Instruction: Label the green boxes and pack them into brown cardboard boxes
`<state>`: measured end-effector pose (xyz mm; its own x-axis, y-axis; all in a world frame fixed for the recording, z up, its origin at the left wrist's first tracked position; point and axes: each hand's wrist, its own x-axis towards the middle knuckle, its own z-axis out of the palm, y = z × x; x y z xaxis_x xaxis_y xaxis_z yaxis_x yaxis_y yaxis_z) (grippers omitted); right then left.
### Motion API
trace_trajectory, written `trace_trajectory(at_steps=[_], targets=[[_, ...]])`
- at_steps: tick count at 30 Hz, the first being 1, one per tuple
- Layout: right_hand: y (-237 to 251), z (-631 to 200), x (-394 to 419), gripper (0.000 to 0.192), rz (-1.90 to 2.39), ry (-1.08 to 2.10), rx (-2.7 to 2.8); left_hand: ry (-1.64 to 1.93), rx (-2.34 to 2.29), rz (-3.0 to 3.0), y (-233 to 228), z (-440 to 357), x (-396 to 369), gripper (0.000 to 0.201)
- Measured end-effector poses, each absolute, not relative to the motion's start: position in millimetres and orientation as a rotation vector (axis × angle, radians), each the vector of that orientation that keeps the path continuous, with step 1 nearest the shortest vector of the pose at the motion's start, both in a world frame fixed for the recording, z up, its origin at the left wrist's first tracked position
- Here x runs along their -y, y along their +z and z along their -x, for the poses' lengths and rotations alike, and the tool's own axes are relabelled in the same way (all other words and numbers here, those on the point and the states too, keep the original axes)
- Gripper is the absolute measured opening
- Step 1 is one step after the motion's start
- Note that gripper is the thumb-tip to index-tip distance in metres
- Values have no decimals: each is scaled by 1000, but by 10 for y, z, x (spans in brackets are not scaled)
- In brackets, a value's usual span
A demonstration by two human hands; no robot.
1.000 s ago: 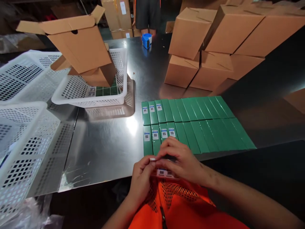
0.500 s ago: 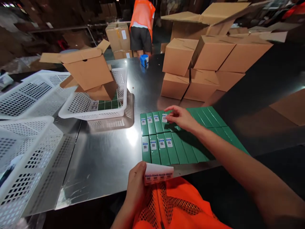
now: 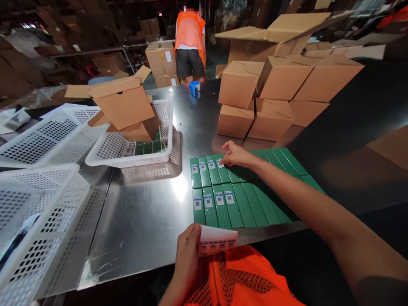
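Note:
My left hand point(image 3: 188, 251) is closed on a white label sheet point(image 3: 219, 238) near the table's front edge, a row of printed stickers showing along its lower part. Two rows of narrow green boxes point(image 3: 255, 204) lie side by side on the metal table. Several boxes at the left end of both rows carry a small white and blue code sticker point(image 3: 229, 197). My right hand point(image 3: 235, 154) reaches over the back row, its fingers apart. A fingertip touches the sticker point(image 3: 220, 163) on the fourth box from the left, partly covering it. My right forearm hides some boxes.
A white basket point(image 3: 127, 160) at left holds green boxes and an open cardboard box point(image 3: 123, 106). More white baskets point(image 3: 41, 178) stand farther left. Brown cartons point(image 3: 274, 85) are stacked at back right. A blue tape dispenser point(image 3: 194, 88) sits near the far edge; a person point(image 3: 190, 38) stands beyond.
My right fingertips have shifted slightly on the fourth box's sticker, covering more of it. The left hand keeps the label sheet. The whole view has tilted up a little.

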<state>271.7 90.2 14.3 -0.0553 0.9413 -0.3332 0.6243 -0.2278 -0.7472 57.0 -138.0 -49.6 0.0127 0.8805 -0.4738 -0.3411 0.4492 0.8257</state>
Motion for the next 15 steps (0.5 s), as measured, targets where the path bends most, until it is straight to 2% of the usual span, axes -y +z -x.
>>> trace_trajectory(at_steps=[3,8,11,13,15], targets=[[158,-2735,-979,60,1951,1039,1732,1032,-1194,-540,-409,-575,1396,49],[205,-2737,-759,46,1844,928,1835,1047,-1286,-577,-107,-554,1426,52],[279,-2683,-246,41,1435,1109,1841,1106,-1352,-624,-40,-494,1383,54],[318,-2659,152,47,1148,1308,1869,1146,-1375,-626,-55,-453,1333,55],[302,-2640,494,52,1055,1472,1892,1167,-1385,-621,-71,-440,1275,55]])
